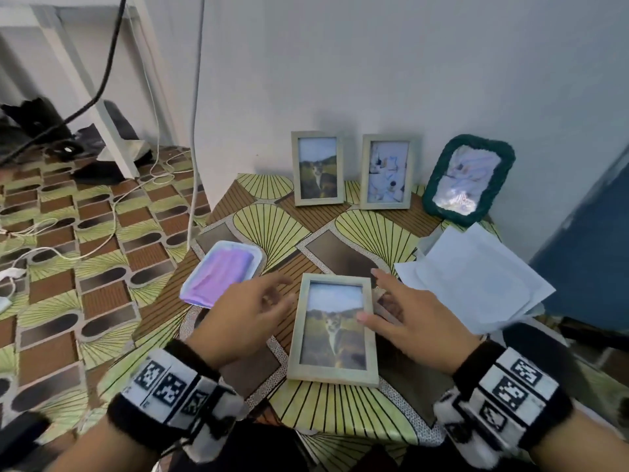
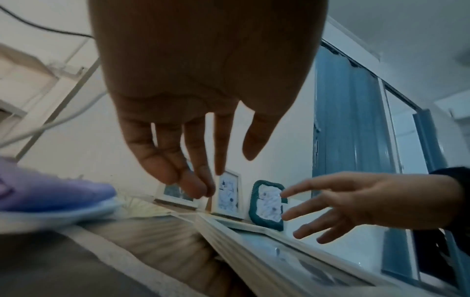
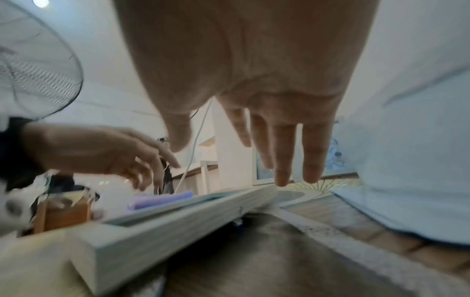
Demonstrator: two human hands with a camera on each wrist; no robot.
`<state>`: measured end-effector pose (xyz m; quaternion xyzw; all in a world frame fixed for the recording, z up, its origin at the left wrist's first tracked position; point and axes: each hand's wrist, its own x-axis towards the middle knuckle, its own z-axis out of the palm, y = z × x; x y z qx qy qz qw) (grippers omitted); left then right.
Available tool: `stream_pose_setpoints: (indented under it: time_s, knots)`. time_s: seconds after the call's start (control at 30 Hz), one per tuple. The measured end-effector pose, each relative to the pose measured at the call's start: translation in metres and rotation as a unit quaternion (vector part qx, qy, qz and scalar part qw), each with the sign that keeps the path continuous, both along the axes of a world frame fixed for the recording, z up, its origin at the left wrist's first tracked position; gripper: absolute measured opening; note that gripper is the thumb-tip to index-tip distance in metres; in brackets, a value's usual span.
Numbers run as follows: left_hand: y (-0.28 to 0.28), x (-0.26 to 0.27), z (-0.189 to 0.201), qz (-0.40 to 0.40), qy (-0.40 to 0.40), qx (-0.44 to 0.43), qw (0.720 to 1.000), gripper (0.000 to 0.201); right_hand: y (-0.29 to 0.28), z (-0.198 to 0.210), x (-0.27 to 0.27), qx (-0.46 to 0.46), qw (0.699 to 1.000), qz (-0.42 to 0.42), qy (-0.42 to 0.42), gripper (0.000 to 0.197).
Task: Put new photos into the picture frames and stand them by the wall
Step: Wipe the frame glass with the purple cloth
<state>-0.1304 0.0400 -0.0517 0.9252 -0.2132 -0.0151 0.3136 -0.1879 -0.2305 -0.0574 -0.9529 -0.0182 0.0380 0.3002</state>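
Observation:
A pale green frame (image 1: pixel 333 330) with a dog photo lies face up on the patterned table (image 1: pixel 357 413); its edge shows in the wrist views (image 2: pixel 254 239) (image 3: pixel 178 217). My left hand (image 1: pixel 252 310) hovers just left of it, fingers loosely spread (image 2: pixel 203 180), holding nothing. My right hand (image 1: pixel 391 315) hovers over the frame's right edge, fingers straight (image 3: pixel 282 172), thumb over the glass. By the wall stand a dog-photo frame (image 1: pixel 317 168), a pale blue-photo frame (image 1: pixel 389 172) and a dark green fuzzy frame (image 1: pixel 468 180).
A white tray with a purple cloth (image 1: pixel 223 272) sits left of the hands. White paper sheets (image 1: pixel 476 277) lie at the right. Cables (image 1: pixel 143 185) run across the floor on the left. A blue door (image 1: pixel 592 216) stands at the right.

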Motion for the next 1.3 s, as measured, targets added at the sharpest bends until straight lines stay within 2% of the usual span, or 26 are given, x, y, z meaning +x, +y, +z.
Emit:
stream_pose_setpoints:
  time_s: [0.1,0.17,0.23,0.3,0.43,0.53,0.57,0.63,0.7,0.8,0.93,1.0,1.1,1.23,1.3]
  knots:
    - [-0.015,-0.004,-0.014,-0.007,0.058,0.108,0.992,0.029,0.004,0.001,0.000,0.069,0.991,-0.116,-0.011,0.070]
    - [-0.022,-0.006,-0.019,-0.022,0.100,0.138,0.985,0.031,0.009,0.001,-0.003,0.095,0.985,-0.129,0.056,0.064]
    - [-0.027,-0.007,-0.018,-0.027,0.116,0.154,0.981,0.034,0.016,0.000,-0.007,0.163,0.970,-0.132,0.122,0.053]
    - [-0.028,-0.007,-0.017,-0.032,0.124,0.165,0.978,0.034,0.025,-0.001,-0.011,0.208,0.960,-0.128,0.135,0.043]
    - [-0.026,-0.012,-0.011,-0.053,0.157,0.063,0.984,0.026,0.035,-0.005,-0.013,0.260,0.950,-0.118,0.124,0.039]
    - [-0.024,-0.018,0.002,-0.057,0.158,-0.061,0.984,0.021,0.034,-0.003,-0.013,0.344,0.922,-0.142,0.108,0.026]
    - [-0.025,-0.019,0.008,-0.053,0.160,-0.115,0.979,0.024,0.033,0.001,-0.013,0.391,0.903,-0.156,0.088,0.023]
    - [-0.028,-0.020,0.024,-0.039,0.188,-0.244,0.950,0.034,0.028,0.013,-0.011,0.469,0.862,-0.190,0.036,0.026]
    - [-0.029,-0.017,0.040,-0.028,0.190,-0.322,0.927,0.033,0.021,0.029,-0.007,0.511,0.834,-0.207,-0.009,0.026]
    - [-0.028,-0.013,0.059,-0.052,0.188,-0.351,0.916,0.030,0.015,0.053,-0.003,0.574,0.796,-0.189,-0.034,0.023]
    - [-0.027,-0.009,0.065,-0.062,0.286,-0.394,0.871,0.029,0.010,0.068,-0.001,0.623,0.760,-0.186,-0.005,0.009]
    - [-0.027,-0.005,0.063,-0.061,0.327,-0.409,0.850,0.026,0.010,0.068,-0.001,0.637,0.745,-0.200,0.021,0.010]
    - [-0.022,0.001,0.057,-0.037,0.364,-0.409,0.836,0.035,0.012,0.064,-0.002,0.636,0.741,-0.206,0.059,0.015]
    - [-0.019,0.003,0.052,-0.022,0.407,-0.402,0.820,0.033,0.012,0.054,-0.002,0.630,0.743,-0.205,0.097,0.009]
    - [-0.019,0.003,0.049,-0.006,0.408,-0.391,0.825,0.035,0.013,0.050,-0.001,0.625,0.745,-0.205,0.110,0.013]
